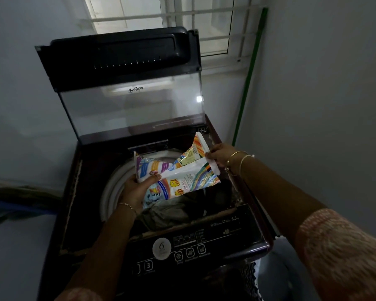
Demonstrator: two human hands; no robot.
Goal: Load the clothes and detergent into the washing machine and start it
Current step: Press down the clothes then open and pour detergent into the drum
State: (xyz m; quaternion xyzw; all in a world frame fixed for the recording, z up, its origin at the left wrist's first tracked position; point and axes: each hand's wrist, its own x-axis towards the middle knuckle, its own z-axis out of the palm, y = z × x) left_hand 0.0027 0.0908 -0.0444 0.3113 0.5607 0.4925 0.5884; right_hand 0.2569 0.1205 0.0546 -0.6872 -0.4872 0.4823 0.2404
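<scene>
Presently catalogued, one head view:
Washing machine (pixel 237 231): dark top-loader set against a pale wall, drum mouth exposed.
Lid (pixel 126 83): raised upright at the rear; clear lower pane with brand lettering seen upside down, dark upper frame.
Drum rim (pixel 114 181): pale ring, visible on the left side of the opening.
Clothes (pixel 167 211): dark and grey fabric lying inside the drum, beneath the packet.
Detergent packet (pixel 182 177): white plastic pouch with multicoloured print, held above the drum opening, bent near its middle, its far end tilted upward to the right.
Left hand (pixel 137 190): grip curled under the packet's near end, thumb pressed over the top face; thin bracelet at the wrist.
Right hand (pixel 220 155): grip pinching the packet's upper right edge; two bangles at the wrist, patterned pink sleeve further up the arm.
Control panel (pixel 182 250): front strip with round badge, button icons and a capacity marking; whether any indicator is lit cannot be told.
Window (pixel 195 25): barred, behind the lid.
Green pole (pixel 248 79): leaning in the right corner.
</scene>
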